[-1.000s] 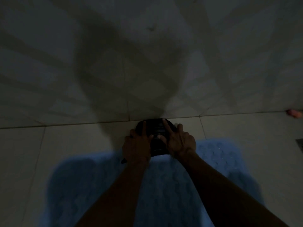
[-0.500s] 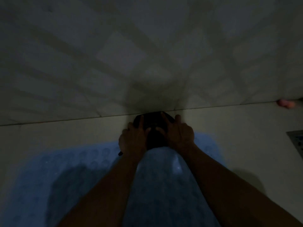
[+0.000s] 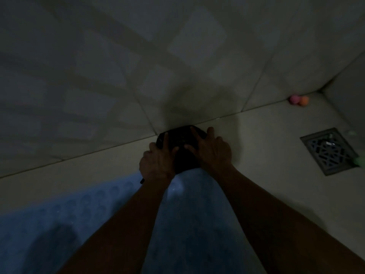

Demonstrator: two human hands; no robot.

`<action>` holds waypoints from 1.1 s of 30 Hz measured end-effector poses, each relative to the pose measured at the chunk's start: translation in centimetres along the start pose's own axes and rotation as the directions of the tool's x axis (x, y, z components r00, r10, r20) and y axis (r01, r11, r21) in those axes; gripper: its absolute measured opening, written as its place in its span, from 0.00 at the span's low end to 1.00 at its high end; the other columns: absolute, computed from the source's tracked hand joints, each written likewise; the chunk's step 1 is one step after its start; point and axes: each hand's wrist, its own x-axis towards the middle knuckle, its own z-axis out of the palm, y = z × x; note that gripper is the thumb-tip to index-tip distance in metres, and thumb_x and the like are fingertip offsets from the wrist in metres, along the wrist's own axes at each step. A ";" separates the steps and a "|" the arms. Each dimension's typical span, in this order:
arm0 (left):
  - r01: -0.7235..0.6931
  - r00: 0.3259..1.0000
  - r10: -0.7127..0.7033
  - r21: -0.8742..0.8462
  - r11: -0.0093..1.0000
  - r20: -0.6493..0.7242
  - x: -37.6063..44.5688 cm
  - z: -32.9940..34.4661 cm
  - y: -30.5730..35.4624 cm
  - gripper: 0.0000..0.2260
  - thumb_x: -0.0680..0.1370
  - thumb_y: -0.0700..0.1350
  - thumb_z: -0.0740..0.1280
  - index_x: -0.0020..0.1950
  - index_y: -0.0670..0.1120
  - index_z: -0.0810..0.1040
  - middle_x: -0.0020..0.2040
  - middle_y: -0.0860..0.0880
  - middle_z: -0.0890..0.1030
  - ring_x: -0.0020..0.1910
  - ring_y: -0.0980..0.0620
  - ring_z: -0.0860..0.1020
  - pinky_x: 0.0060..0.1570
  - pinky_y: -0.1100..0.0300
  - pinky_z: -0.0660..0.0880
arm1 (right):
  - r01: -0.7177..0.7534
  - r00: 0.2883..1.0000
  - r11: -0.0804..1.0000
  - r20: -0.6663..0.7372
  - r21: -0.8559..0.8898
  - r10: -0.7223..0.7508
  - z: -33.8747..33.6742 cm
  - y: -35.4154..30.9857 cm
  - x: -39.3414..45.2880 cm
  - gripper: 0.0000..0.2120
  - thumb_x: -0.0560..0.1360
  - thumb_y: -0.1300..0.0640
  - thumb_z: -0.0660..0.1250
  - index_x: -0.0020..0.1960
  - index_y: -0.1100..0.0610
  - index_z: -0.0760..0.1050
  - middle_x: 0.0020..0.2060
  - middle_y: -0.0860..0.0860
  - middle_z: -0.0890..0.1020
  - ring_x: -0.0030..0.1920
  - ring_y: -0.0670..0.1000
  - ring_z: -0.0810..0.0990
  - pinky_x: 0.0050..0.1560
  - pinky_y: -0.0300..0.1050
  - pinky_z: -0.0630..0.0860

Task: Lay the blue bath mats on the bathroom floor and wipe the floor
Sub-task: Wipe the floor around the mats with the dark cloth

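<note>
The room is dim. A blue bath mat [image 3: 83,220] with a bumpy surface lies flat on the pale tiled floor [image 3: 266,155] under my forearms. Just beyond its far edge, a dark bunched cloth [image 3: 182,139] sits on the floor against the foot of the wall. My left hand [image 3: 158,161] and my right hand [image 3: 212,150] both press down on this cloth, fingers spread over its top. A small dark end pokes out below my left wrist.
The tiled wall [image 3: 138,66] rises right behind the cloth. A square metal floor drain [image 3: 329,151] sits to the right. A pink and an orange ball-like object [image 3: 299,100] lie in the far right corner. A green item shows at the right edge.
My hands and the dark cloth have slid right along the foot of the wall. The view has swung right, bringing the drain and the corner into sight.
</note>
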 end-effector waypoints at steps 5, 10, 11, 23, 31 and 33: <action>-0.030 0.999 0.032 0.055 0.998 -0.028 0.6 0.8 4.8 0.29 0.83 0.63 0.47 0.82 0.56 0.45 0.64 0.40 0.71 0.55 0.40 0.76 0.43 0.51 0.65 | -0.016 0.999 0.999 -0.052 -0.027 0.015 -1.2 4.2 0.9 0.31 0.80 0.33 0.51 0.80 0.40 0.50 0.72 0.58 0.62 0.61 0.63 0.71 0.52 0.54 0.71; -0.051 0.996 0.058 0.105 0.993 -0.067 0.8 1.5 9.3 0.29 0.83 0.62 0.46 0.82 0.53 0.45 0.64 0.39 0.71 0.56 0.40 0.74 0.42 0.51 0.64 | -0.058 0.991 0.995 -0.123 -0.078 0.049 -2.0 8.4 1.9 0.31 0.79 0.32 0.51 0.79 0.40 0.52 0.70 0.58 0.63 0.62 0.62 0.69 0.44 0.51 0.68; -0.054 0.996 0.062 0.108 0.993 -0.069 0.8 1.8 10.3 0.30 0.83 0.62 0.47 0.82 0.52 0.45 0.64 0.39 0.70 0.57 0.40 0.73 0.42 0.52 0.64 | -0.073 0.990 0.995 -0.127 -0.063 0.065 -2.3 9.2 2.1 0.31 0.79 0.32 0.51 0.79 0.40 0.53 0.70 0.57 0.63 0.63 0.62 0.68 0.46 0.52 0.70; -0.077 0.994 0.086 0.132 0.988 -0.064 1.2 1.9 17.4 0.29 0.83 0.63 0.47 0.81 0.57 0.43 0.70 0.42 0.64 0.65 0.40 0.64 0.52 0.47 0.73 | -0.168 0.984 0.986 -0.053 -0.002 0.167 -4.8 15.2 3.2 0.35 0.78 0.30 0.53 0.80 0.39 0.48 0.76 0.55 0.56 0.73 0.60 0.58 0.59 0.57 0.68; -0.150 0.987 0.156 0.111 0.982 -0.046 -0.7 2.6 17.8 0.28 0.82 0.65 0.47 0.80 0.63 0.43 0.66 0.43 0.66 0.61 0.42 0.66 0.46 0.51 0.69 | -0.259 0.966 0.965 -0.014 0.034 0.260 -4.3 16.6 -0.9 0.34 0.79 0.31 0.50 0.80 0.40 0.43 0.79 0.55 0.51 0.76 0.60 0.52 0.68 0.63 0.60; -0.181 0.983 0.185 0.110 0.977 -0.025 -1.7 2.8 17.4 0.27 0.82 0.65 0.46 0.80 0.63 0.43 0.66 0.43 0.67 0.61 0.42 0.66 0.47 0.51 0.69 | -0.284 0.959 0.958 0.004 0.027 0.284 -3.9 16.4 -2.5 0.34 0.79 0.32 0.49 0.81 0.41 0.42 0.79 0.56 0.50 0.77 0.60 0.51 0.69 0.63 0.58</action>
